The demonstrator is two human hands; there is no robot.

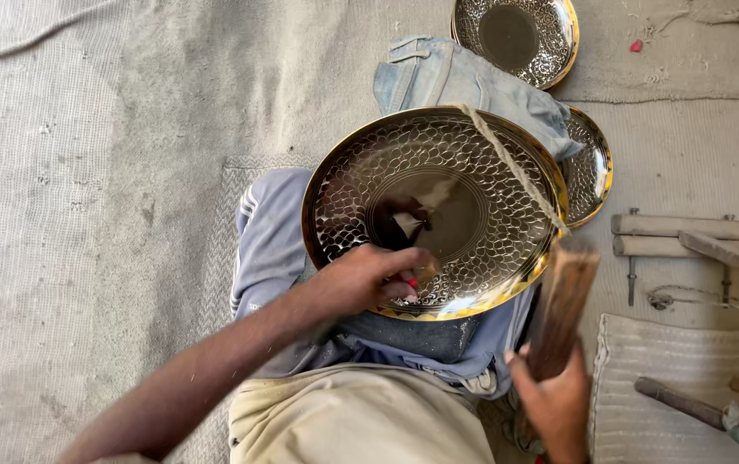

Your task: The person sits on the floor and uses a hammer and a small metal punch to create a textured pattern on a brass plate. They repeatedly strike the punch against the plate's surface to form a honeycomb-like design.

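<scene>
The person sits on the floor with a big patterned metal plate [434,215] propped over the lap on folded blue cloth [459,82], its shiny face turned up. The left hand [369,279] is curled tight at the plate's near rim, pinching a small tool [425,272] against the embossed surface; the tool itself is mostly hidden, so I cannot tell its shape. The right hand [554,399], near and to the right, is wrapped around a wooden block [562,309], and a cord [513,167] runs from that block up across the plate's right side. What worries me is the balance: the plate rests only on cloth and knee, so a hard push could tip it or let it slide to the right into the second plate [591,167] just behind it. The tool might also skid on the polished metal and scratch the pattern, or nick those fingers. A third plate [515,36] lies farther off.
</scene>
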